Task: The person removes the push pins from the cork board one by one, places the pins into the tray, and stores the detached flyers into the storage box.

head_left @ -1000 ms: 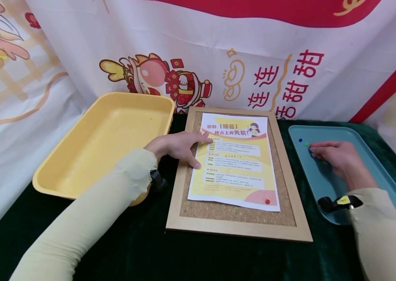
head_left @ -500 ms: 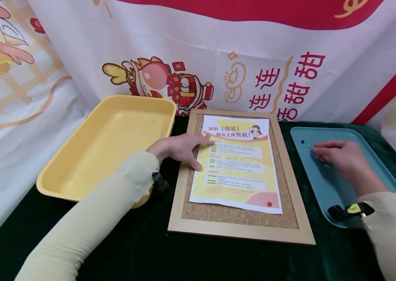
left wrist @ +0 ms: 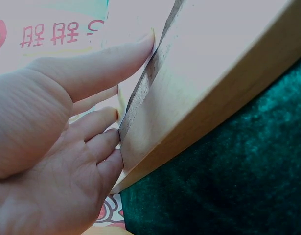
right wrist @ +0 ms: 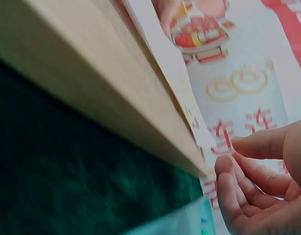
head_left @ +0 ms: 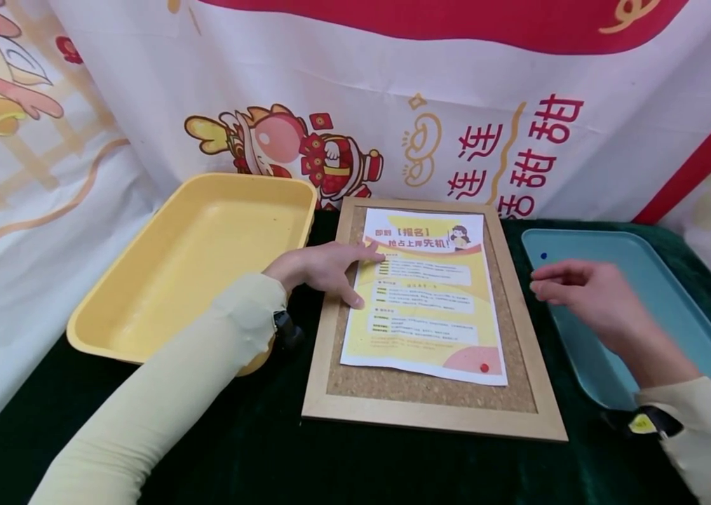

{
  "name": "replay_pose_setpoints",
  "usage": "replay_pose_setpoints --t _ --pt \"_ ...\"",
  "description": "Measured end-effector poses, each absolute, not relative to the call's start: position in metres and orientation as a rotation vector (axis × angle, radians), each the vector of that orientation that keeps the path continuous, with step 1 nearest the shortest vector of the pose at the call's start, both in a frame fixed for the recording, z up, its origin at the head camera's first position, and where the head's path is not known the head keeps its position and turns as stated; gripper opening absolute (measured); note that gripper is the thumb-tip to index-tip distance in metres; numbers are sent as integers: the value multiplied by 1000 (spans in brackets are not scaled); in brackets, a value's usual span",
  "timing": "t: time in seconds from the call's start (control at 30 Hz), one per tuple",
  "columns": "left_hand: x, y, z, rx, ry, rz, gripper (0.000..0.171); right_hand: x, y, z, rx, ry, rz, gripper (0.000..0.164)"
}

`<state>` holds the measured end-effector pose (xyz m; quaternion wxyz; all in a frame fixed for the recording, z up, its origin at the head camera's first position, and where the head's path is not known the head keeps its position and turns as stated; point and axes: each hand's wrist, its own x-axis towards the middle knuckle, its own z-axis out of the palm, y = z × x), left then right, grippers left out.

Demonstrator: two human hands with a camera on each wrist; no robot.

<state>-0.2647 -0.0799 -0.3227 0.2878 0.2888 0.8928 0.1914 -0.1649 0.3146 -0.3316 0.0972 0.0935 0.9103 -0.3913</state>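
My left hand (head_left: 329, 268) lies with spread fingers over the left edge of a printed poster (head_left: 425, 301), pressing it to a wood-framed cork board (head_left: 431, 421). A red thumbtack (head_left: 484, 367) sits in the poster's lower right corner. Over the blue tray's left rim, my right hand (head_left: 595, 298) is raised with thumb and index fingertips close together in a pinch. The blue thumbtack at those fingertips is hidden by them now. Another blue thumbtack (head_left: 543, 257) lies in the tray (head_left: 639, 308). The right wrist view shows a green thumbtack (right wrist: 204, 232) there too.
A yellow tray (head_left: 172, 259) stands left of the board, beneath my left forearm. Dark green velvet cloth (head_left: 393, 463) covers the table. A printed white curtain (head_left: 343, 63) hangs right behind the board and trays.
My right hand has lifted from the tack spot in the blue tray and shifted left to its rim, now covering the green tack in the head view. The left hand stays on the poster.
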Motion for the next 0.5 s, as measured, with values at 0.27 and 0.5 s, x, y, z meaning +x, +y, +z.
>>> replay_pose_setpoints --t 0.27,0.5 --pt "-266 -80 -324 784 2394 497 91 -146 289 -330 154 2649 -1125 48" --pt "-265 -81 -322 780 2394 491 91 -134 274 -330 113 2643 -1101 39"
